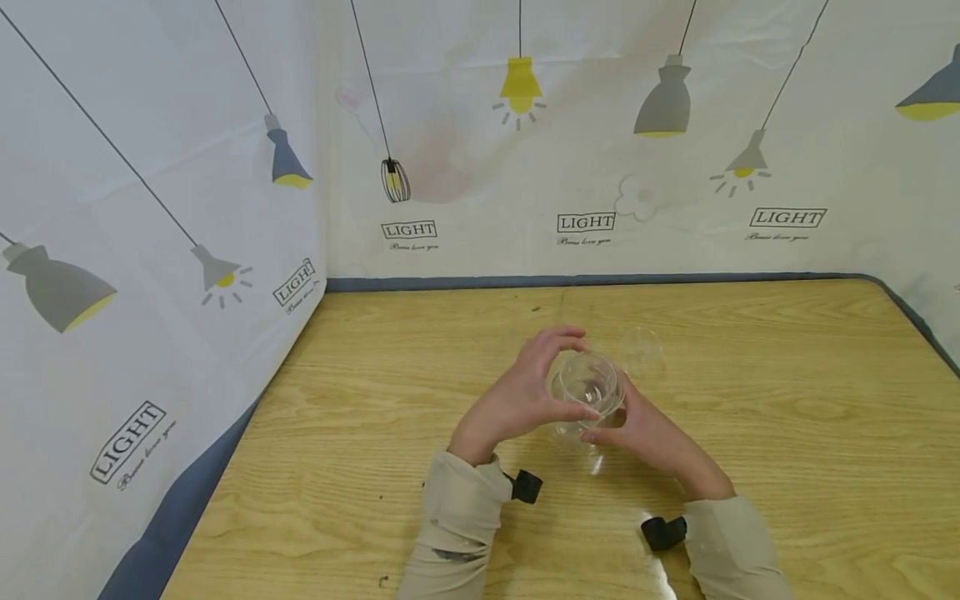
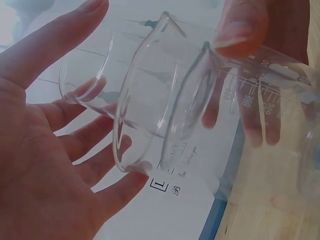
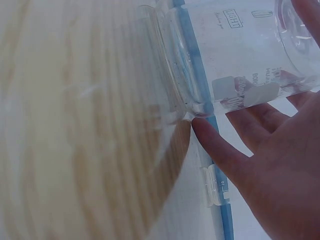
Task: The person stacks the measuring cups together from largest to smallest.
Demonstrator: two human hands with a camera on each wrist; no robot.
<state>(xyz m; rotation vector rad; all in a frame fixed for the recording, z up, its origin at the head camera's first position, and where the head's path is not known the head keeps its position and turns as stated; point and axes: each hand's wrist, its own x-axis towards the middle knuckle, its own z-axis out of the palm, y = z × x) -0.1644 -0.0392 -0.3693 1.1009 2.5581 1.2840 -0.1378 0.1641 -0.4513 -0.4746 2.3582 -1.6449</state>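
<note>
A clear glass beaker with printed markings [image 3: 250, 55] stands on the table, and my right hand [image 1: 652, 429] grips it round the side, thumb in front and fingers behind. Over its mouth is a smaller clear glass beaker [image 2: 145, 95], its flared, spouted rim close to the lower beaker's rim. My left hand [image 1: 525, 387] curls round this upper beaker, with the fingers seen through the glass in the left wrist view. In the right wrist view, the right hand [image 3: 280, 165] has a fingertip right by the lower beaker's base.
Behind the right hand, another small clear glass vessel [image 1: 642, 350] stands on the wooden table [image 1: 375, 375]; it is faint against the wood. A white cloth [image 1: 480, 167] printed with lamps surrounds the table's back and left. Black wrist cameras [image 1: 527, 486] sit by the sleeves.
</note>
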